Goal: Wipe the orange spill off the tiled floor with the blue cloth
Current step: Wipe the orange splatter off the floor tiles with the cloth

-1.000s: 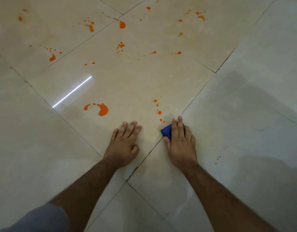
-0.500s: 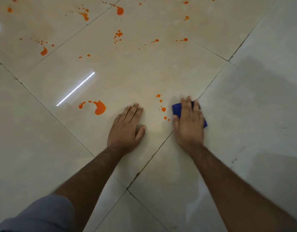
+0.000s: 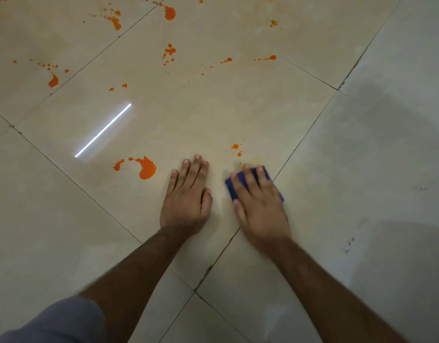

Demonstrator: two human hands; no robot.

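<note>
Right of centre, the right hand (image 3: 259, 201) presses flat-fingered on the blue cloth (image 3: 231, 188); best sweep up-frame across the nearby orange drops (image 3: 235, 146).

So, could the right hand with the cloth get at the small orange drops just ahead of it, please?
Probably yes: the right hand presses the blue cloth flat, and the drops lie just beyond its fingertips with bare tile between.

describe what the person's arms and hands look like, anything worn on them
Both forearms are bare right down to the wrists. The left hand and the right hand wear no gloves, and no rings, watch or bands show on either. Fingernails are short and unpainted. The only clothing in view is a grey sleeve at the lower left, covering the left upper arm. The right arm shows no sleeve.
</note>
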